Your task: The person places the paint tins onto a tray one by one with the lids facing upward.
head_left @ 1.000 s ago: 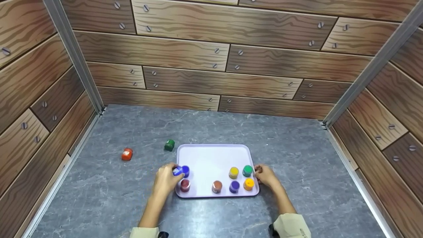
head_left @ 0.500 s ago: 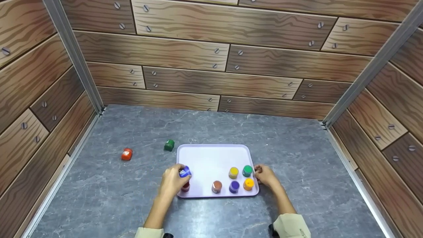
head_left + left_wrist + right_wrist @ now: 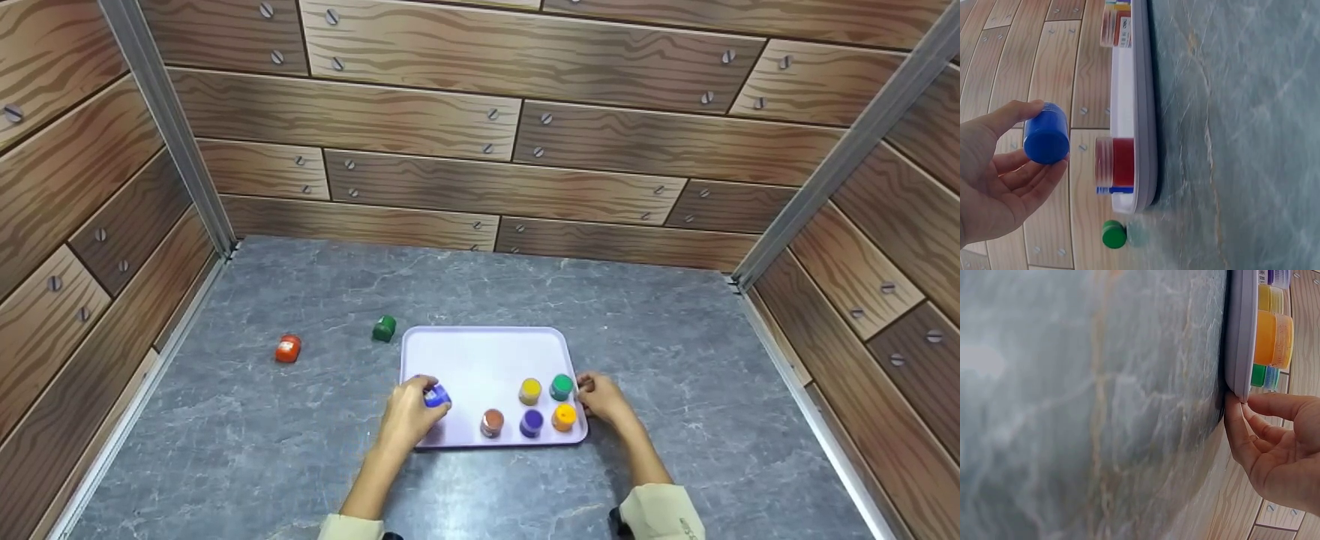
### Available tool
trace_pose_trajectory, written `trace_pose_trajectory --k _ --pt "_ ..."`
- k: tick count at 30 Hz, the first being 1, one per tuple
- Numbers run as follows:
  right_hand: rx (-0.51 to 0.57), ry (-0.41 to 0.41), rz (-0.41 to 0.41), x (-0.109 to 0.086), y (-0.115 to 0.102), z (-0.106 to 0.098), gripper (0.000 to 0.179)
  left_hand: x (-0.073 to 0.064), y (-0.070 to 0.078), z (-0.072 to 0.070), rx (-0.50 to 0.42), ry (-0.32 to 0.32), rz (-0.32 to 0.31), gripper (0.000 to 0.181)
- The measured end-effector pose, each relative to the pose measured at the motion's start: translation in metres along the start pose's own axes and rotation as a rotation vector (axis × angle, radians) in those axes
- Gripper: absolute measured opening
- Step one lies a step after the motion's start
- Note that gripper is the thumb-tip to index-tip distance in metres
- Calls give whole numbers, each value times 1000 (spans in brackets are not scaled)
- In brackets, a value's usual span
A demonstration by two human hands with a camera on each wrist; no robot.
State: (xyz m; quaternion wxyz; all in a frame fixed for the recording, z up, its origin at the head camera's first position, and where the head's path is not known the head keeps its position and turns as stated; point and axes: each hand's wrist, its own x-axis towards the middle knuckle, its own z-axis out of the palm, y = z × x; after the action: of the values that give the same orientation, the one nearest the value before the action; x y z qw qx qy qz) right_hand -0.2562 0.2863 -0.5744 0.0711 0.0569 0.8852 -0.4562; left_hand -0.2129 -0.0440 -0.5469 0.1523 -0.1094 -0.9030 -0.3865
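Note:
My left hand (image 3: 407,412) pinches a small blue paint jar (image 3: 1047,135) between thumb and fingers, lifted over the left part of a lilac tray (image 3: 472,356). Below it, a dark red paint jar (image 3: 1123,162) stands on the tray, with a sliver of another blue jar (image 3: 1112,190) behind; the hand hides both in the head view. At the tray's right edge, my right hand (image 3: 604,397) pinches the rim between thumb and fingers. Near that side stand yellow (image 3: 530,391), green (image 3: 561,387), purple (image 3: 532,423), orange (image 3: 564,417) and brown (image 3: 492,423) jars.
On the grey marbled table (image 3: 675,360), a dark green jar (image 3: 384,328) lies beyond the tray's back left corner. An orange-red jar (image 3: 288,349) lies farther left. Wood-patterned panels (image 3: 420,172) wall in the back and both sides.
My left hand has carried the blue jar rightward from the tray's left edge to farther over the tray, covering the dark red jar. My right hand has stayed at the rim.

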Motion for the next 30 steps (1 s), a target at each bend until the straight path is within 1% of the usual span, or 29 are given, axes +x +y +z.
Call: trace_pose_trajectory --k 4,6,7,8,11,13,14,15,16,18,19,20,21,23,25,26,27,28,30 --pt "13 -5 3 4 4 1 25 -1 1 5 21 -2 37 27" --pt "26 -16 -18 11 13 1 25 -2 1 7 27 0 56 25" --pt "35 -24 -34 14 18 0 24 -3 1 9 26 2 65 25" --pt "71 -40 -100 23 32 0 22 -3 1 10 24 4 75 25" --pt "80 -56 -144 30 44 0 21 -4 1 15 5 8 91 25" --pt "72 -70 -175 22 37 -2 22 -5 1 19 -9 11 95 25" --pt "60 -64 -170 23 37 -1 22 -5 2 20 -11 13 98 25" --pt "27 -59 -135 17 29 -2 25 -5 2 22 -12 15 99 25" --pt "23 -63 -153 18 31 -1 26 -6 2 23 -6 17 103 26" --pt "34 -69 -184 40 63 3 26 -6 2 26 4 18 108 26" --pt "58 -74 -201 59 90 7 25 -7 2 27 8 18 109 26" --pt "61 -64 -190 79 117 12 24 -7 3 28 11 19 112 26" --pt "77 -69 -216 95 142 14 24 -7 3 29 13 18 112 26" --pt "91 -67 -184 131 191 22 23 -8 3 31 9 19 113 26" --pt "77 -67 -163 141 205 24 24 -8 2 33 0 22 116 26" --pt "67 -66 -162 142 206 24 24 -8 2 34 -3 23 117 27" --pt "62 -74 -165 127 186 20 25 -8 2 35 -7 24 116 27" --pt "52 -83 -144 120 175 18 25 -8 2 36 -10 23 115 27" --pt "49 -82 -179 104 152 15 23 -9 2 38 -13 21 109 28"
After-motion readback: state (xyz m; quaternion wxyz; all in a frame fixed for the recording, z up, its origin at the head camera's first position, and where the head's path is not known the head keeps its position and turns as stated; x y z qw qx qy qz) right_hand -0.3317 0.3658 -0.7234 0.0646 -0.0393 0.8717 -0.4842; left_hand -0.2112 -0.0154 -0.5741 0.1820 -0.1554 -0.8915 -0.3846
